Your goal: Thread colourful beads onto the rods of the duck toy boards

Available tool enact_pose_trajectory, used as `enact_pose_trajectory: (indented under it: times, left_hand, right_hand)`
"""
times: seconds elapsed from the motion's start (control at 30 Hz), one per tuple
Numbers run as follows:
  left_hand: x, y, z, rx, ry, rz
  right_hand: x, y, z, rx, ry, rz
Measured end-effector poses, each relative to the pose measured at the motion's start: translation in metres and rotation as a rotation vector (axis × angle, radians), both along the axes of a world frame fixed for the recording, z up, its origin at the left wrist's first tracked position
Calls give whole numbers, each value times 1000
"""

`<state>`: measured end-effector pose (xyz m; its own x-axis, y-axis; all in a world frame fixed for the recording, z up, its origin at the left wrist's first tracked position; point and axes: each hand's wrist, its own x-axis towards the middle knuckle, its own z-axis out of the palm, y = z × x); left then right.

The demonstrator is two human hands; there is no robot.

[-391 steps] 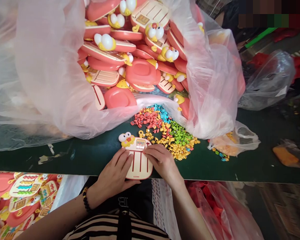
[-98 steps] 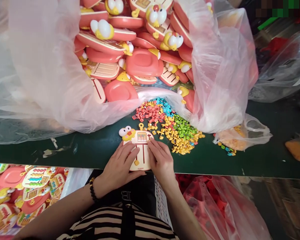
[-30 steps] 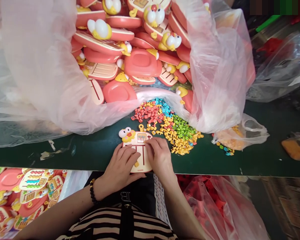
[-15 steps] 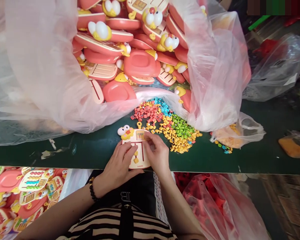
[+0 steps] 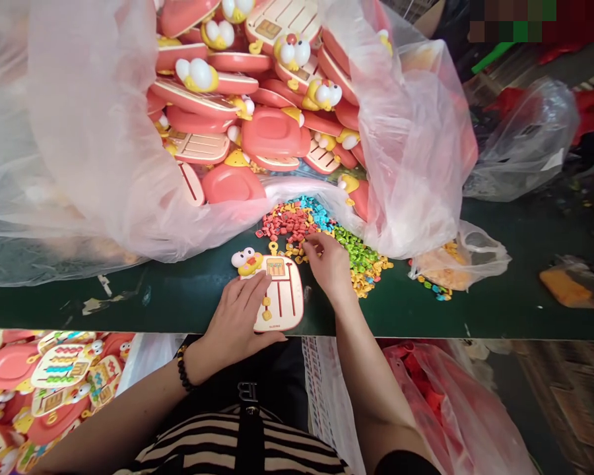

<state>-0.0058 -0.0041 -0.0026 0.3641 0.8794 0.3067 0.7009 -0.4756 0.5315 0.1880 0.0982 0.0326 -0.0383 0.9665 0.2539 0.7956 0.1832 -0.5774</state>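
A cream toy board with a yellow duck head and bulging white eyes lies face up on the green table. Two yellow beads sit in one of its slots. My left hand steadies the board, fingers over its left side and thumb along the near edge. Beyond the board's right corner, my right hand is at the bead pile, thumb and fingers pinched together. What lies between those fingertips is too small to make out. Red beads, blue, green and yellow ones form the pile.
A large clear plastic bag behind the pile holds many red-backed duck boards. Boards with coloured beads fill the lower left. A small bag of yellow pieces rests at right on the green table.
My right hand has left the toy board and moved right and away from me to the bead pile. My left hand stays on the board. The view has shifted slightly.
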Motion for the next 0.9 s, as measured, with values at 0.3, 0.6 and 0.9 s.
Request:
enact_pose_trajectory:
  times: [0.3,0.6,0.9]
  left_hand:
    - [-2,5,7,-34,36,-99]
    - [-4,8,10,-103,29,-157]
    - [-2,8,10,-105,35,-152]
  right_hand:
    - [7,-4,-9,28,-193,48]
    - [-4,-38,-6,172,-163,98]
    - [-6,-34,-18,141,-34,142]
